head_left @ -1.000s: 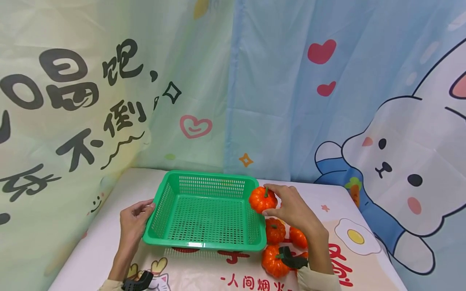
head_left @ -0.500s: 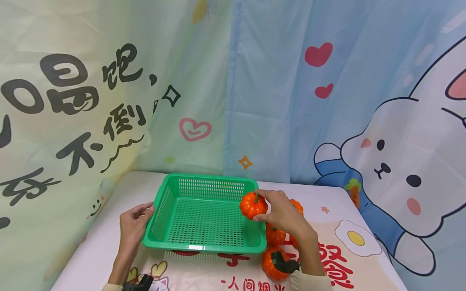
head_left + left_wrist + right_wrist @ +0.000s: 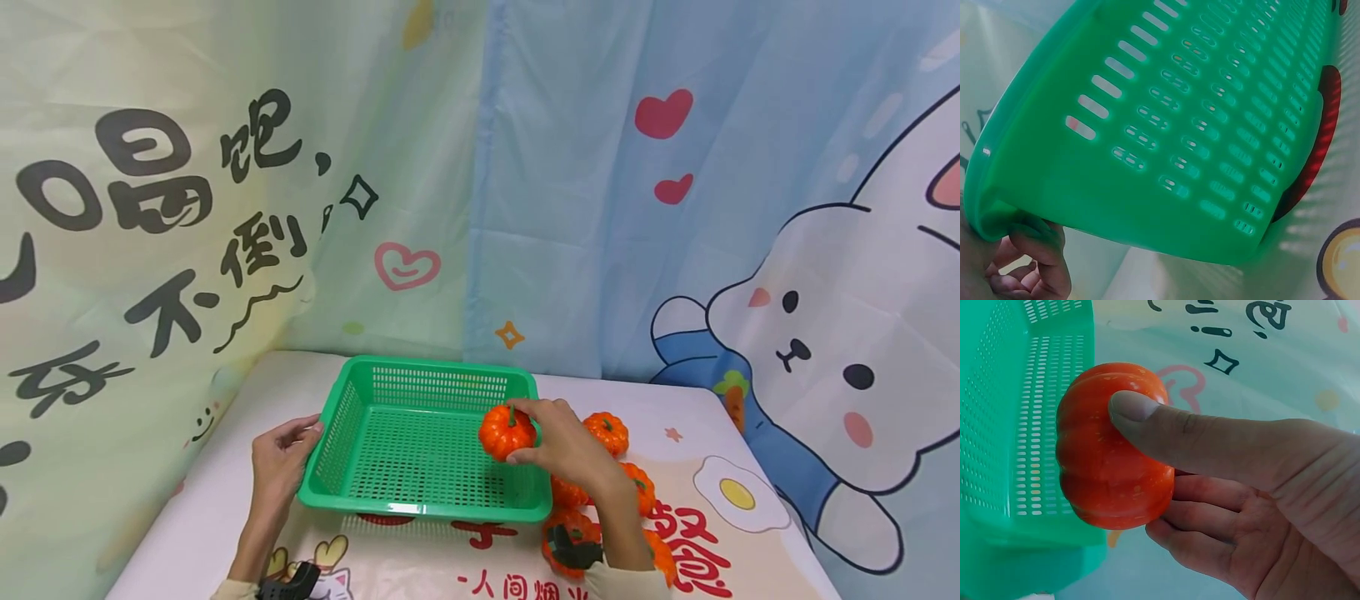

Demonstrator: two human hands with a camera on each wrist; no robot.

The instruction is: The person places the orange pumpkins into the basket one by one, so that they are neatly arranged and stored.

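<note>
A green plastic basket (image 3: 420,508) with slotted walls stands on the table, tilted or level I cannot tell. My left hand (image 3: 281,457) grips its left rim; in the left wrist view the fingers (image 3: 1041,256) curl under that rim. Between the thumb and fingers of my right hand (image 3: 566,446) is a small orange pumpkin (image 3: 501,433) with a green stem, held over the right part of the basket. The right wrist view shows the thumb pressed on the ribbed side of this pumpkin (image 3: 1110,469). Part of the basket's right rim is hidden behind the right hand.
Several more pumpkins lie right of the basket, among them one at the back (image 3: 607,432) and one at the front (image 3: 566,542); the right forearm partly covers some. The table (image 3: 292,375) has a printed cover. A printed curtain (image 3: 540,208) hangs behind it.
My right hand has carried the pumpkin leftward and slightly toward me, from the basket's right rim to over its inside. More pumpkins at the right have come into sight. The left hand keeps its grip.
</note>
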